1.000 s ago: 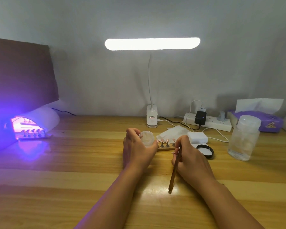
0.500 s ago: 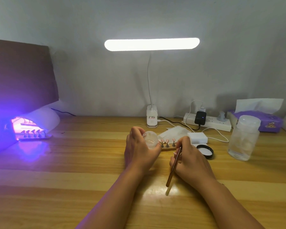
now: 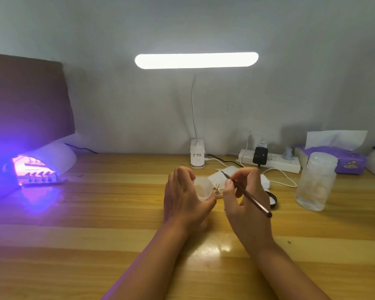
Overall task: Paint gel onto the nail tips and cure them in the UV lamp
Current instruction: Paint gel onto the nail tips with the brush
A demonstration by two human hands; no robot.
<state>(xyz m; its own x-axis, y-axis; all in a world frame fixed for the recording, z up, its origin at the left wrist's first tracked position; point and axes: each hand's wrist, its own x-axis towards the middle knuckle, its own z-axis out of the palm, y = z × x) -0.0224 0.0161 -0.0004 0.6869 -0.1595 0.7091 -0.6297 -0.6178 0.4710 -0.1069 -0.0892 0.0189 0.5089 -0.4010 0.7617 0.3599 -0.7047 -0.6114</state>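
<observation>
My left hand (image 3: 183,199) holds a small clear gel jar (image 3: 202,189), tilted towards me, just above the desk centre. My right hand (image 3: 245,199) pinches a thin dark brush (image 3: 250,197), its tip pointing up and left near the white cloth. Between my hands a wooden holder with nail tips (image 3: 217,191) shows only partly. At the far left the UV lamp (image 3: 41,164) glows purple, with a second strip of nail tips (image 3: 44,179) lying at its mouth.
A white desk lamp base (image 3: 197,155) stands behind my hands. To the right are a power strip (image 3: 271,162), a clear lidded jar (image 3: 316,181), a purple tissue box (image 3: 333,158), a black jar lid (image 3: 272,200) and a white cloth (image 3: 227,173).
My right hand has turned the brush over, from handle hanging down towards me to tip pointing up and left. My left hand has tilted and lifted the gel jar slightly.
</observation>
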